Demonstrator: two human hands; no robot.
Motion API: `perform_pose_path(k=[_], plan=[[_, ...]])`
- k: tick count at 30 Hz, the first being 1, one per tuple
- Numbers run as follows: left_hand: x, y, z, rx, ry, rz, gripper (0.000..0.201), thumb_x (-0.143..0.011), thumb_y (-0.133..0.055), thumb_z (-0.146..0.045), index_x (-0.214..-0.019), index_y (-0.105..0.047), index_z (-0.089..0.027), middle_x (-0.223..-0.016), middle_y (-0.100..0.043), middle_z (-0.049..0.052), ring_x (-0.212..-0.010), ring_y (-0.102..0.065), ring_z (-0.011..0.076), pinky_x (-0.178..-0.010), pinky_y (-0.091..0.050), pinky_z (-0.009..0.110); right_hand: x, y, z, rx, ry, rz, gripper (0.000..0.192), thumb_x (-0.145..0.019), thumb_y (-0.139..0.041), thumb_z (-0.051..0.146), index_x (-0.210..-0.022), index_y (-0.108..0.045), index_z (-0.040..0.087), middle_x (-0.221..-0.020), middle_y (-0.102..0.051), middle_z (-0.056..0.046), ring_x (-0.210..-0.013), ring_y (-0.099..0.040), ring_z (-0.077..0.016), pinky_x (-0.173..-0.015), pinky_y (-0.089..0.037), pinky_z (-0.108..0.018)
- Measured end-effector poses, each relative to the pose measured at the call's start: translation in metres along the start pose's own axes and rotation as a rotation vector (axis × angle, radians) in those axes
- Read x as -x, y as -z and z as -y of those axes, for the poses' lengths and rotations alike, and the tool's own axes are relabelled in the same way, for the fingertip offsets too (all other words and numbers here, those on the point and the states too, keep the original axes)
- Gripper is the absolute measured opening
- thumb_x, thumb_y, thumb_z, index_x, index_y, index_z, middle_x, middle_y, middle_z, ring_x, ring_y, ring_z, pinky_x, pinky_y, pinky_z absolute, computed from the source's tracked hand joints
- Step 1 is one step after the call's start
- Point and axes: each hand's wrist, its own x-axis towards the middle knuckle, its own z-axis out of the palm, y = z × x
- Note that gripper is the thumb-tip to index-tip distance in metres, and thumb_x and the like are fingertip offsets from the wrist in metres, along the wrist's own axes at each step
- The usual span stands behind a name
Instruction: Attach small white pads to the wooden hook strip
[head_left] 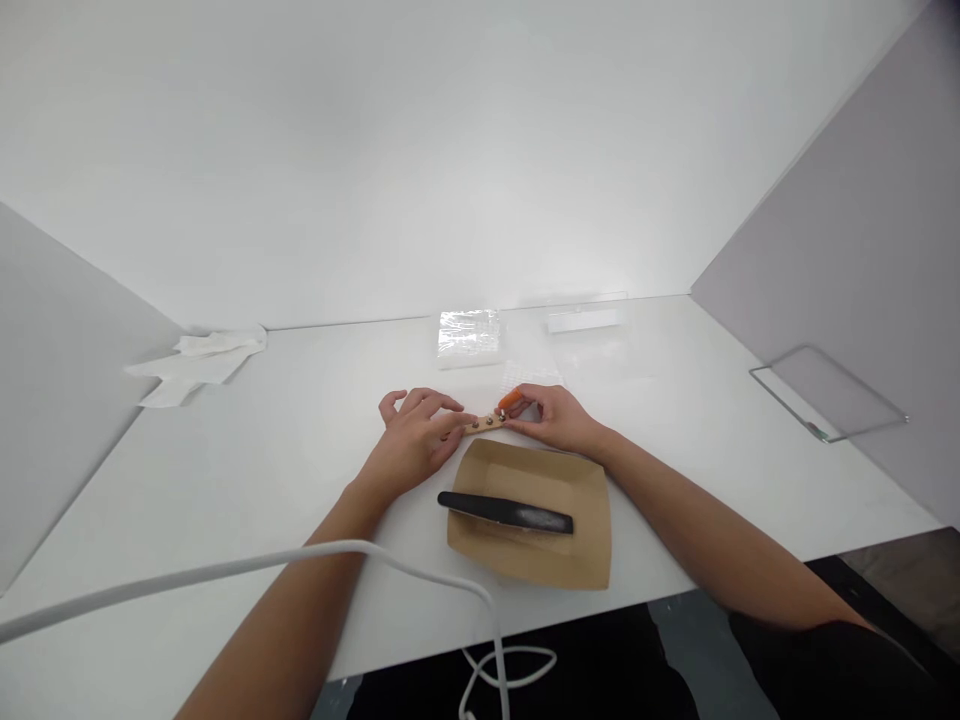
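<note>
A small tan strip with a few round metal-looking studs lies on the white table behind the cardboard tray. At its left end, my left hand grips the strip between thumb and fingers, with the other fingers loosely curled. My right hand is closed at the strip's right end, by the last stud. A small orange piece sits at its fingertips; its kind is too small to make out. Just nearer to me stands the brown cardboard tray, with a long black tapered tool or handle lying across it.
A shiny plastic-wrapped packet and a clear bag with a white strip lie by the back wall. White tissues are at the left, a wire frame at the right. A white cable crosses the foreground.
</note>
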Motion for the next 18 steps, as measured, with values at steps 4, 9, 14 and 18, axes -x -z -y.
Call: perform_pose_path(k=[4, 9, 14, 18], plan=[[-0.003, -0.001, -0.005, 0.008, 0.021, -0.007, 0.012, -0.102, -0.064, -0.032, -0.108, -0.075, -0.033, -0.119, -0.076, 0.004, -0.112, -0.065, 0.0258, -0.112, -0.023, 0.054, 0.000, 0.000, 0.000, -0.012, 0.013, -0.002, 0.020, -0.091, -0.077, 0.036, -0.109, -0.075, 0.028, -0.107, -0.081, 0.000, -0.100, -0.078, -0.0198, -0.093, -0.060, -0.035], [-0.007, -0.007, -0.010, 0.030, 0.041, -0.048, 0.015, -0.105, -0.061, -0.032, -0.094, -0.071, -0.027, -0.113, -0.079, 0.003, -0.108, -0.066, 0.0239, -0.114, -0.019, 0.054, -0.001, 0.000, -0.001, -0.005, 0.014, -0.007, 0.021, -0.089, -0.078, 0.034, -0.109, -0.075, 0.027, -0.106, -0.082, 0.000, -0.100, -0.078, -0.0206, -0.093, -0.060, -0.036], [-0.008, -0.012, -0.010, 0.051, 0.067, -0.035, 0.016, -0.106, -0.059, -0.030, -0.094, -0.069, -0.026, -0.093, -0.080, 0.001, -0.103, -0.067, 0.0232, -0.115, -0.018, 0.054, -0.001, 0.000, 0.001, 0.006, 0.009, -0.005, 0.021, -0.089, -0.079, 0.033, -0.108, -0.075, 0.027, -0.105, -0.082, 0.000, -0.100, -0.078, -0.0207, -0.092, -0.060, -0.036], [-0.007, -0.013, -0.009, 0.060, 0.062, -0.033, 0.013, -0.104, -0.062, -0.027, -0.094, -0.069, -0.026, -0.090, -0.079, -0.001, -0.104, -0.068, 0.0228, -0.115, -0.017, 0.053, -0.001, 0.000, 0.000, 0.010, 0.007, -0.004, 0.021, -0.090, -0.078, 0.033, -0.109, -0.074, 0.027, -0.106, -0.082, 0.000, -0.100, -0.078, -0.0202, -0.093, -0.060, -0.036]])
